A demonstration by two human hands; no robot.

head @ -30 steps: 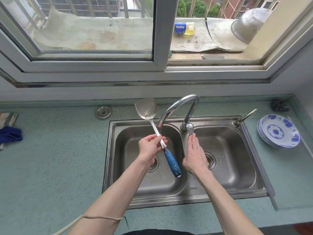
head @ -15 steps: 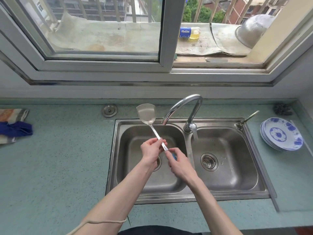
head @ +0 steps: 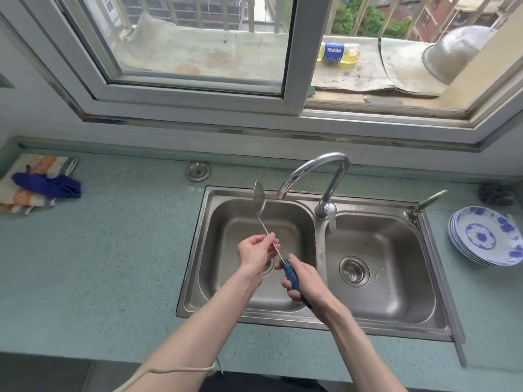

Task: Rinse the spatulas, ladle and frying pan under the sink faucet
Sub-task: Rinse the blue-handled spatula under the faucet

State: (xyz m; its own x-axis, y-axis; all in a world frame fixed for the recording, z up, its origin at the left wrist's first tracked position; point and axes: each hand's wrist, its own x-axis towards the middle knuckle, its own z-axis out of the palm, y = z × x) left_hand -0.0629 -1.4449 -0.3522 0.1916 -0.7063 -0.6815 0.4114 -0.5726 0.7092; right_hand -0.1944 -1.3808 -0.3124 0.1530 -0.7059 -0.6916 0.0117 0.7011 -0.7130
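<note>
Spatula (head: 259, 197) turned edge-on, right hand (head: 304, 281) — handle

The right hand (head: 304, 281) grips the spatula (head: 273, 244) handle; the left hand (head: 256, 251) pinches the shaft just beyond. Faucet (head: 319, 176) behind the grip, plates (head: 486, 236) far right, cloth (head: 39, 183) far left

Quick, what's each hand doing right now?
Left hand: pinching the spatula by its thin metal shaft.
Right hand: curled round the spatula's blue handle.
</note>
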